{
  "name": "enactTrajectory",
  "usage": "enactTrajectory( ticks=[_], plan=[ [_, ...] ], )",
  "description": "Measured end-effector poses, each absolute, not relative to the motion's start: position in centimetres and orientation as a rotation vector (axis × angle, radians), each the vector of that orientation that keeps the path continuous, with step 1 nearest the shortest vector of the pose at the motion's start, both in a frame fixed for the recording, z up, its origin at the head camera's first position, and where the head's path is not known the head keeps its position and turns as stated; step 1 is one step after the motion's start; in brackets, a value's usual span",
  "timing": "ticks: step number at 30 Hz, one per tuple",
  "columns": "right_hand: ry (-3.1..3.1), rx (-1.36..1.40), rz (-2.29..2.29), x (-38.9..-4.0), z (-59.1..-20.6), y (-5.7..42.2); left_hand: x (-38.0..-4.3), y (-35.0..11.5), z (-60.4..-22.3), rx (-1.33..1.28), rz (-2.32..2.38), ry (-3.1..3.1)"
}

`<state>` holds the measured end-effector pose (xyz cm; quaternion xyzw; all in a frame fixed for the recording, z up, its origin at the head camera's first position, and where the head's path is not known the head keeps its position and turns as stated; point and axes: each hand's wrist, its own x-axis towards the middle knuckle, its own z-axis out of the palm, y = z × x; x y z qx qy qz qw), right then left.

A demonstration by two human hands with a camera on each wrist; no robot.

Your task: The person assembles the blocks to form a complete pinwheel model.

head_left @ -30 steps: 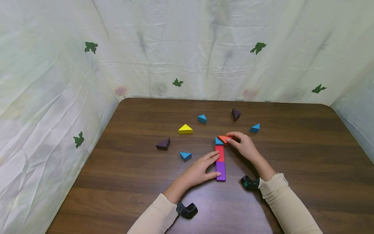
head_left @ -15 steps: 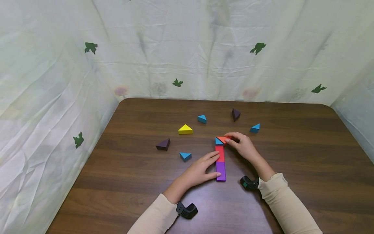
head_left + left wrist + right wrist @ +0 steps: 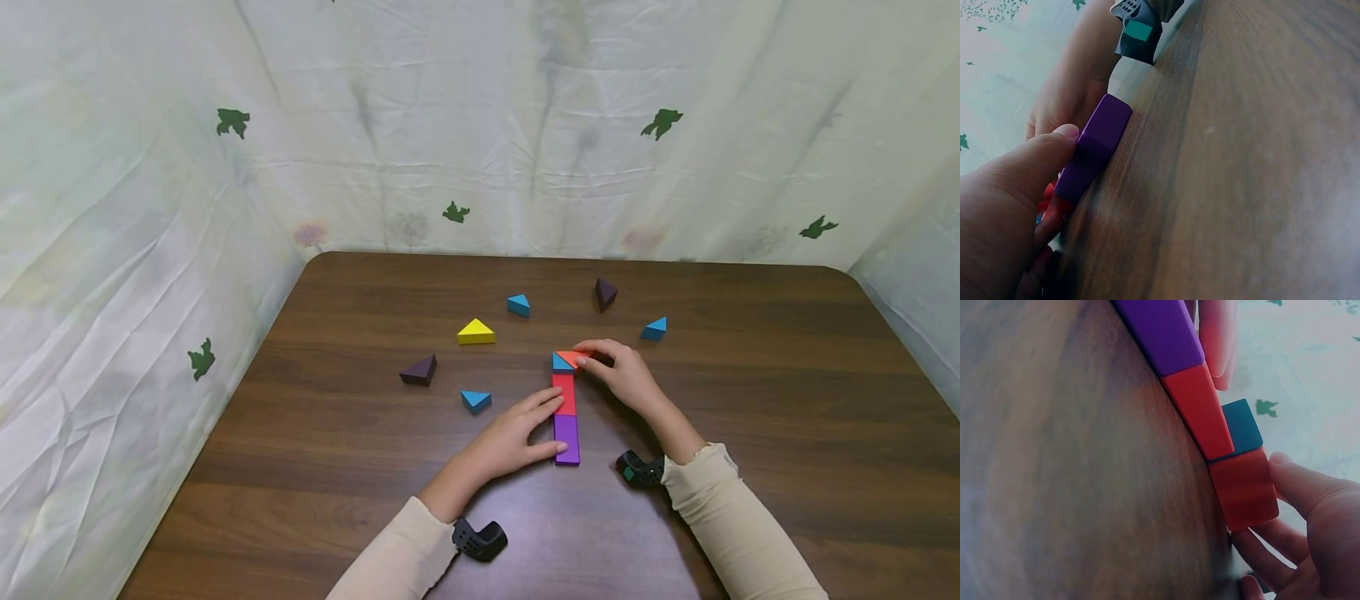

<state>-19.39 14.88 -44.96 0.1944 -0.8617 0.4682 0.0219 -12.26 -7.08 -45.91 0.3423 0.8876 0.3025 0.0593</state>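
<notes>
A purple rectangular block (image 3: 567, 440) and a red rectangular block (image 3: 565, 394) lie end to end in a column. At the column's far end sits a blue triangular block (image 3: 561, 363). My right hand (image 3: 624, 377) pinches an orange-red triangular block (image 3: 572, 357) between thumb and fingers, its slanted side against the blue one. In the right wrist view this orange-red block (image 3: 1244, 487) stands right by the red block's far end. From the column's left, my left hand (image 3: 508, 437) rests its fingertips on the red block and its thumb (image 3: 1054, 147) on the purple block.
Loose triangular blocks lie around on the brown wooden table (image 3: 337, 500): a yellow one (image 3: 476, 333), dark purple ones (image 3: 418, 370) and several blue ones (image 3: 476, 402). Beyond the table's far edge hangs a pale cloth (image 3: 420, 125) with green shapes.
My right hand has slid the orange-red triangular block slightly left, against the blue triangular block. The left hand has stayed in place on the red and purple blocks.
</notes>
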Motion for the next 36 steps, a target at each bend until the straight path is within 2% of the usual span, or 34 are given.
enactTrajectory(
  ticks=[21,36],
  plan=[
    [-2.693,0.524,1.45,-19.4,-44.6,15.0,-12.2,-7.1,-45.7,1.03,0.911,2.678],
    [-2.656,0.502,1.321,-19.2,-42.2,16.6,-12.1,-7.1,-45.6,1.013,0.904,2.69]
  ],
)
